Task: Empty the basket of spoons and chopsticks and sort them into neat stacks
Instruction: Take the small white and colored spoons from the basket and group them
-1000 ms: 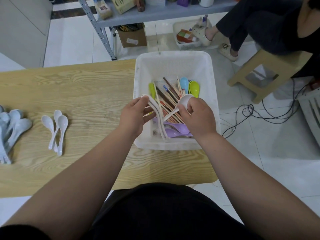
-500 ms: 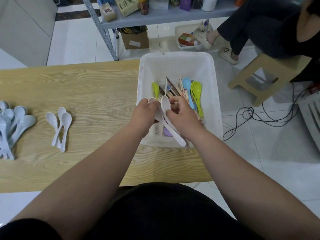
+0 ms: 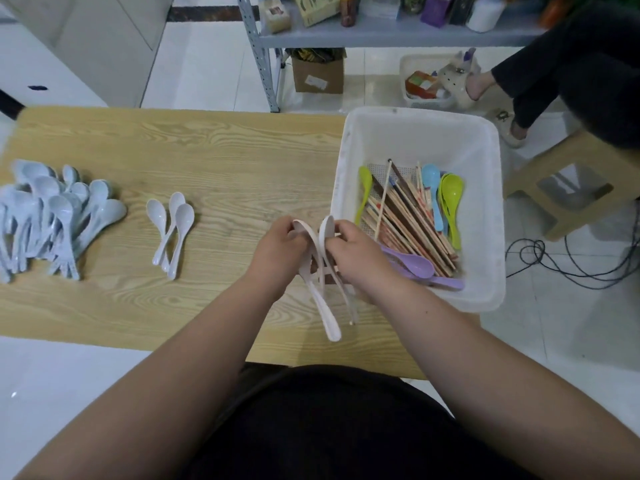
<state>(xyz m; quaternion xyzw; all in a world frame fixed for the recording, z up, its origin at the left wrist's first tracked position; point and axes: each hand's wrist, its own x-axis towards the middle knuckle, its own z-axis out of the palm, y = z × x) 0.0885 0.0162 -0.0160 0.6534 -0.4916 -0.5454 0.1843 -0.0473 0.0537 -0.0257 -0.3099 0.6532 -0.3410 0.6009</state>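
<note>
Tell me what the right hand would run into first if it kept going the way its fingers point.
The right hand points left, into the pale spoons it pinches; right behind them is the left hand, gripping the same bunch. Depth is unclear from one view.

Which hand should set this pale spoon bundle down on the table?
Left, probably. The left hand grips the pale spoons on the side toward the three white spoons on the table; the right hand, also holding them, is beside the basket, better for the next pick.
</note>
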